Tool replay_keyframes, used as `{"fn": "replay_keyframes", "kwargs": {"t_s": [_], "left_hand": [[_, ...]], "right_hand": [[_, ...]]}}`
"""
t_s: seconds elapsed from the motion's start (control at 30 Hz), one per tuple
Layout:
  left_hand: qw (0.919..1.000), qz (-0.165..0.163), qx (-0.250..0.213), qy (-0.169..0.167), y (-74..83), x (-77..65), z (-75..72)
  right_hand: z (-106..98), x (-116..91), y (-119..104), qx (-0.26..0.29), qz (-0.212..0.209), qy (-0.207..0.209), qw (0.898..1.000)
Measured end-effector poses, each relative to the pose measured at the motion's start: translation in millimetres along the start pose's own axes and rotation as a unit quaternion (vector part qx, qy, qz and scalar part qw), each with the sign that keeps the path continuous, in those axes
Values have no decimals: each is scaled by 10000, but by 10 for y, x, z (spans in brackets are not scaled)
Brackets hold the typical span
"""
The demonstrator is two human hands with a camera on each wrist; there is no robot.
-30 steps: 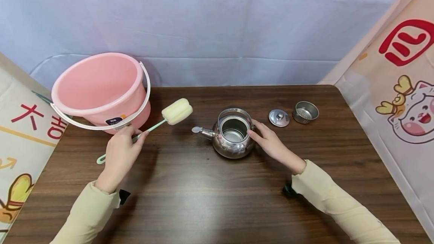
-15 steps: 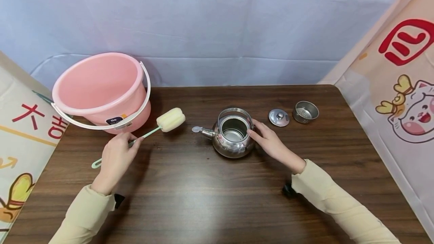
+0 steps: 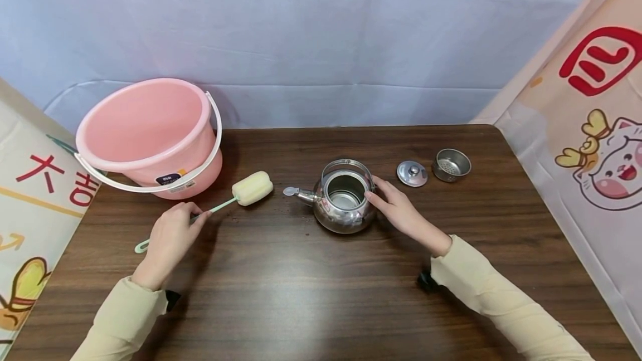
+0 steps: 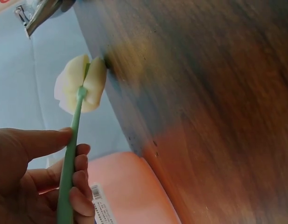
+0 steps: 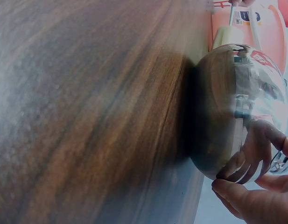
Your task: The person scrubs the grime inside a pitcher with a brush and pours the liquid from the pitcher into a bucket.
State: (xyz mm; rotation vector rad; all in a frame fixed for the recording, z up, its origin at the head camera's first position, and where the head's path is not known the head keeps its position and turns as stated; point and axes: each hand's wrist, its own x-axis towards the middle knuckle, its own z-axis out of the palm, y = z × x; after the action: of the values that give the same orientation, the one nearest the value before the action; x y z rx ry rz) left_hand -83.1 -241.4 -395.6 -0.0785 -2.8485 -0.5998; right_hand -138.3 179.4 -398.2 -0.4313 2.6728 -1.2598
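Observation:
My left hand (image 3: 173, 233) grips the green handle of a sponge bottle brush (image 3: 252, 188), thumb on one side and curled fingers on the other. In the left wrist view the brush's pale yellow sponge head (image 4: 92, 86) is at the tabletop, seemingly touching it. A shiny steel teapot (image 3: 343, 219) stands upright and lidless in the middle, its spout toward the brush. My right hand (image 3: 401, 213) holds the teapot's right side, thumb at the rim, fingers against the body, as the right wrist view of the teapot (image 5: 228, 116) also shows.
A pink bucket (image 3: 150, 166) with a white handle stands at the back left, close to my left hand. Right of the teapot lie its steel lid (image 3: 412, 174) and a perforated strainer cup (image 3: 452, 165). Hanging cloths border the wooden table (image 3: 311, 294).
The left hand has moved the brush toward me and slightly left, and its sponge head has come down to the table. The right hand and the teapot have stayed in place.

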Motion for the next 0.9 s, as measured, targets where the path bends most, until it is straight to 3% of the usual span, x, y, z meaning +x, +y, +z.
{"fn": "replay_keyframes", "kwargs": {"t_s": [0.3,0.43,0.7,0.9], "left_hand": [[9947,-72,86,-1025,-58,-25,-31],[9913,-115,140,-1302,-85,-36,0],[9884,-93,249,-1496,-105,-51,60],[9888,-26,323,-1459,-106,-55,77]], "right_hand": [[-3,-1,1,11,5,9,10000],[-4,-2,1,-43,3,16,10000],[-2,-5,-8,-23,28,25,10000],[-2,-4,-13,22,30,34,10000]]}}
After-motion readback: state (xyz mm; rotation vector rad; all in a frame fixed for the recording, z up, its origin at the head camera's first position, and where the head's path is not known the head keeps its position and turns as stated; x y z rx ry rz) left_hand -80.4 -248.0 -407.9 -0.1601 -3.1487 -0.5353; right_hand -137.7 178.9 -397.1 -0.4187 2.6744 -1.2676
